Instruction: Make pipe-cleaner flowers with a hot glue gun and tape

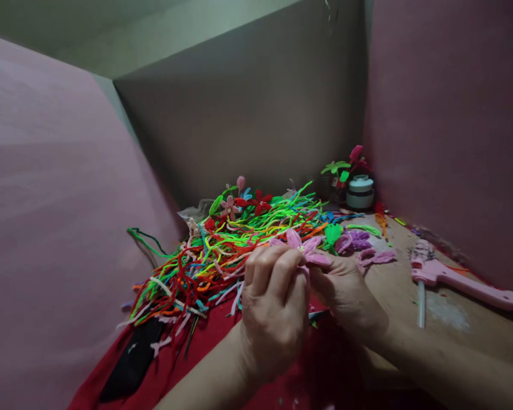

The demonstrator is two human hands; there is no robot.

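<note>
A pink pipe-cleaner flower [311, 246] with a pale beaded centre is held up between my two hands. My left hand [273, 307] is closed, its fingers curled at the flower's underside and near petals. From the other side my right hand [346, 290] pinches it close to the lower right petals. The fingertips of both hands are partly hidden. Just behind the flower lies a large heap of coloured pipe cleaners [222, 245]. Purple and pink pipe-cleaner loops [376, 256] and a green piece [332, 236] lie beyond my right hand.
On the right lies a pink glue gun [461, 282] with a glue stick. Finished flowers [239, 202] sit atop the heap. A lidded jar [359, 192] stands at the back. A black flat object [132, 361] rests on red cloth [214, 341]. Pink walls [60, 228] rise at both sides.
</note>
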